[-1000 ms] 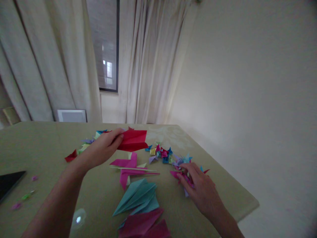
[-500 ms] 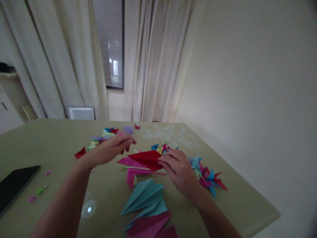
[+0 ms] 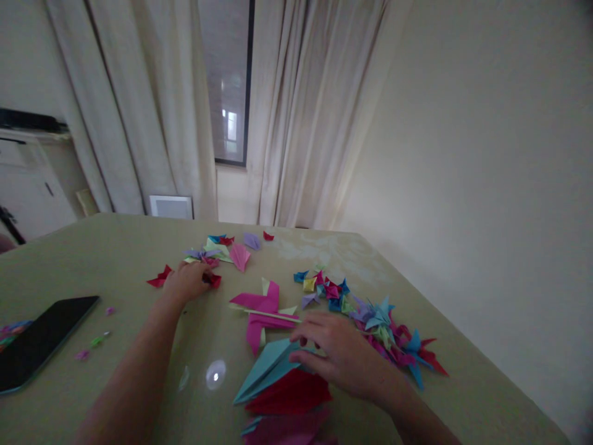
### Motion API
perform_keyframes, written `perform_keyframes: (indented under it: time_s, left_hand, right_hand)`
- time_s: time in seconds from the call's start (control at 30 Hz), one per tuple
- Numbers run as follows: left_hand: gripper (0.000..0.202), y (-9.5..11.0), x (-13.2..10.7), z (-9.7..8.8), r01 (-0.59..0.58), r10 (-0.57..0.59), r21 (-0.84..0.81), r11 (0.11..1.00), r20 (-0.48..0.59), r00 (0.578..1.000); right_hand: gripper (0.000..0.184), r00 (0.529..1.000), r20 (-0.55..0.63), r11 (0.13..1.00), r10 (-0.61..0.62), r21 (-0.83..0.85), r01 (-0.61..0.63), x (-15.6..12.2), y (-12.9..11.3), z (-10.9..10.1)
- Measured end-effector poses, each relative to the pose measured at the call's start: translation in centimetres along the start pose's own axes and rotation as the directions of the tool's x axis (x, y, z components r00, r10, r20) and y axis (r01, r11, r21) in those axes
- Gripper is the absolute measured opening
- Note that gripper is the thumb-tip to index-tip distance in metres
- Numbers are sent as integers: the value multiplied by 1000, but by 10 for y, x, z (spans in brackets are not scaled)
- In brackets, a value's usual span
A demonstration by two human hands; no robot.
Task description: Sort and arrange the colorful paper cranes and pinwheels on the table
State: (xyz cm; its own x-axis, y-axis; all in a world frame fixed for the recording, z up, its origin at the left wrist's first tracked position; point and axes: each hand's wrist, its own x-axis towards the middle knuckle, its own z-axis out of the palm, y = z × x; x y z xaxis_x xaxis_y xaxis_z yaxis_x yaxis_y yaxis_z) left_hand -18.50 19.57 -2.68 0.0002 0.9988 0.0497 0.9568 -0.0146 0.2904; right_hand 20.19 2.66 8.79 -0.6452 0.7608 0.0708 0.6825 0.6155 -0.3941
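Note:
My right hand [image 3: 340,353] lies fingers-down on a stack of folded paper planes near me: a teal plane [image 3: 269,366] on top, a red plane [image 3: 291,392] under my palm's edge and a magenta one [image 3: 282,426] below. My left hand [image 3: 188,281] rests further back on the table, fingers curled over a small red origami piece [image 3: 214,280]. A magenta pinwheel on a stick [image 3: 264,309] lies between the two hands.
The table has an olive cloth [image 3: 115,247]. Heaps of small coloured origami lie to the right [image 3: 389,334] and at the back [image 3: 222,247]. A dark tablet [image 3: 41,340] sits at the left edge. Curtains and a window stand behind; a wall runs on the right.
The red plane went from my left hand to my right and now lies in the near stack. My left hand moved back left onto a small red piece. The view shifted right.

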Motion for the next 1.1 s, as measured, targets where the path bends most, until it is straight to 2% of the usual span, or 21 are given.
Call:
perform_keyframes:
  time_s: [0.13, 0.23, 0.3, 0.37, 0.43, 0.5, 0.6, 0.67, 0.77, 0.87, 0.93, 0.97, 1.03, 1.1]
  left_hand:
    - [15, 7, 2, -10, -29, 31, -35, 999, 54, 998]
    - [8, 14, 1, -21, -70, 77, -88, 994, 74, 994]
    - [12, 20, -3, -33, -86, 96, -120, 989, 73, 993]
    - [23, 31, -11, -49, -117, 131, -251, 961, 38, 991]
    - [34, 50, -23, -67, -182, 190, -487, 854, -34, 981]
    - [36, 75, -38, -85, -256, 250, -688, 679, -111, 962]
    - [27, 114, -57, -100, -328, 298, -827, 457, -205, 932]
    - [25, 132, -65, -102, -344, 316, -856, 386, -228, 921]
    - [27, 145, -69, -98, -331, 312, -874, 357, -223, 924]
    - [31, 147, -68, -94, -307, 303, -874, 378, -196, 933]
    - [36, 141, -62, -92, -301, 293, -838, 455, -178, 939]
    - [39, 135, -58, -90, -302, 281, -803, 514, -175, 943]
    - [44, 115, -45, -82, -283, 240, -669, 687, -159, 958]
    - [44, 87, -31, -68, -207, 182, -420, 884, -98, 978]
  right_hand:
    - [25, 981, -138, 991, -133, -26, 131, 42, -13, -21]
    - [20, 944, -280, 983, -173, 11, 183, 68, -16, -28]
    - [16, 925, -345, 983, -162, 30, 183, 80, -13, -28]
    - [14, 922, -358, 986, -146, 21, 164, 88, -8, -25]
    - [16, 926, -352, 989, -136, 2, 146, 93, -1, -22]
    - [29, 923, -368, 992, -115, 7, 127, 95, 3, -21]
    - [48, 911, -405, 987, -81, 93, 129, 96, 4, -24]
    - [41, 913, -397, 974, -92, 156, 166, 96, 3, -26]
    - [26, 924, -361, 957, -128, 201, 211, 95, 4, -30]
    - [23, 930, -338, 934, -142, 265, 239, 95, 11, -34]
    - [20, 932, -338, 926, -128, 296, 235, 95, 20, -39]
    - [18, 934, -342, 934, -105, 289, 211, 95, 25, -43]
    - [15, 936, -351, 968, -19, 228, 105, 92, 39, -50]
    - [15, 930, -353, 989, 99, 137, -53, 89, 55, -57]
